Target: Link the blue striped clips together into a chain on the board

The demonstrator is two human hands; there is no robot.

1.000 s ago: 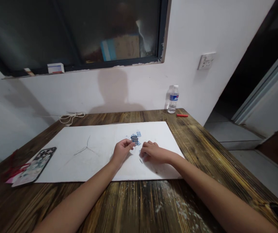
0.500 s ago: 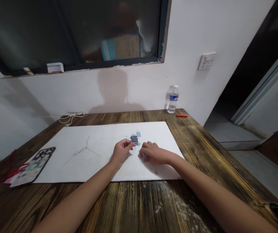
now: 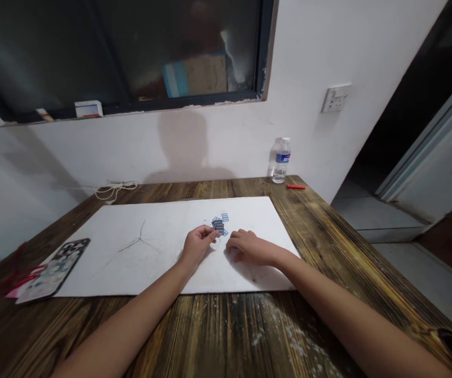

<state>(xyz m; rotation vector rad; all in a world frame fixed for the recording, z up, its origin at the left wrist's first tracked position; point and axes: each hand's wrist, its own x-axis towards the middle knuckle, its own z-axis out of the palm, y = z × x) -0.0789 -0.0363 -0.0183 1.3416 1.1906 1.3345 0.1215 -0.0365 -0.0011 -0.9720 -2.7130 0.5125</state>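
My left hand (image 3: 198, 243) pinches a small dark rectangular piece (image 3: 218, 227) with grey bars and blue edges between thumb and fingers. Just behind it, several small blue ladder-like frames (image 3: 225, 217) lie on a white board (image 3: 163, 273). To the right, my right hand (image 3: 247, 248) rests low over the board, fingers curled down and drawn together. Whatever its fingertips hold is hidden beneath the hand. A narrow gap separates the two hands.
Thin dark lines (image 3: 140, 239) form a three-armed figure on the board's left half. A flat, dark-edged patterned thing (image 3: 58, 270) overlaps the left edge. Behind are a white cable (image 3: 115, 190), a water bottle (image 3: 281, 161) and a red stick (image 3: 296, 187).
My right fingers have closed over a small dark piece that showed beside them on the board; it is now out of sight. My left hand keeps its pinch nearly unmoved.
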